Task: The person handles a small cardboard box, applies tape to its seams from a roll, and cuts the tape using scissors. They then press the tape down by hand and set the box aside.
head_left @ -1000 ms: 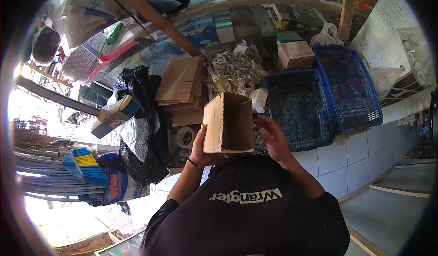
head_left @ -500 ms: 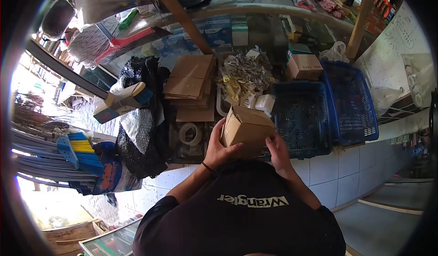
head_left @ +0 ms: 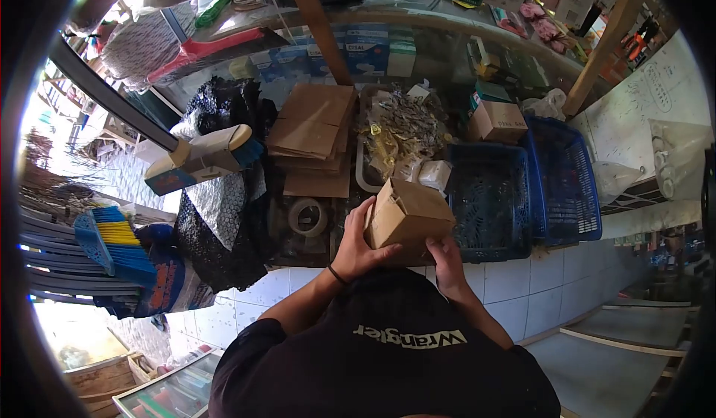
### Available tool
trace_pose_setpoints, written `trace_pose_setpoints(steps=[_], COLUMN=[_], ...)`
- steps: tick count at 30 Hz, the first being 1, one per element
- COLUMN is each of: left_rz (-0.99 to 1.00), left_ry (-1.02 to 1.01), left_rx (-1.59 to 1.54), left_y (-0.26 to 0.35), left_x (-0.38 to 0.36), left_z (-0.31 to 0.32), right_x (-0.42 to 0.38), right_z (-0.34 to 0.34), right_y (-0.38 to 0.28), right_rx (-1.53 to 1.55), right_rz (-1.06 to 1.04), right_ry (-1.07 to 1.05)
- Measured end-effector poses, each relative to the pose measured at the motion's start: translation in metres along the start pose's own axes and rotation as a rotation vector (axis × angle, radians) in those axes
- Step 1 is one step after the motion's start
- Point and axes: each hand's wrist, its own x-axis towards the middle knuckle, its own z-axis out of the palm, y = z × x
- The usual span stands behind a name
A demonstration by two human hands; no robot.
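A small brown cardboard box (head_left: 409, 215) is held in front of my chest, tilted, over the near edge of the counter. My left hand (head_left: 361, 243) grips its left side, thumb along the lower edge. At the lower right corner, my right hand (head_left: 446, 263) is closed on the box with thumb and fingers. Just beyond the box lies a tray (head_left: 363, 166) heaped with small silvery and yellow plastic-wrapped pieces, with a small white box (head_left: 434, 173) at its near end. Left of the tray is a stack of flattened cardboard (head_left: 312, 123). A roll of tape (head_left: 307, 217) lies nearer to my left hand.
Two blue plastic baskets (head_left: 492, 252) (head_left: 578, 220) stand to the right. Behind them sits a marked carton (head_left: 498, 122). On the left are black bubble wrap (head_left: 224, 246), a broom head (head_left: 198, 161) and blue-yellow bristles (head_left: 123, 243). A wooden post (head_left: 317, 26) rises at the back.
The view has shifted slightly. Both hands still hold the box, and my right hand has moved a little inward along its lower edge.
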Motion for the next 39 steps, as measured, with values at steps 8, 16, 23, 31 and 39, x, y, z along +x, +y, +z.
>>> trace_pose_setpoints(steps=[8,16,23,31,39], left_rz=[0.010,0.087,0.165,0.278,0.168], left_ry=[0.012,-0.026,-0.074,-0.163,-0.206], left_rx=[0.159,0.309,0.301,0.202,0.082], left_y=[0.006,-0.014,-0.026,-0.034,-0.027], left_x=[-0.003,-0.005,-0.015,-0.010,-0.008], left_z=[-0.025,-0.053,-0.058,-0.056,-0.056], right_x=[0.009,0.015,0.010,-0.006,0.001], right_z=[0.026,0.038,0.042,0.064,0.060], right_y=[0.006,0.037,0.041,0.011,0.008], right_rx=[0.009,0.164,0.108,0.178,0.159], right_rz=[-0.064,0.069,0.033,0.080,0.171], right_ry=[0.099,0.206,0.251,0.334,0.375])
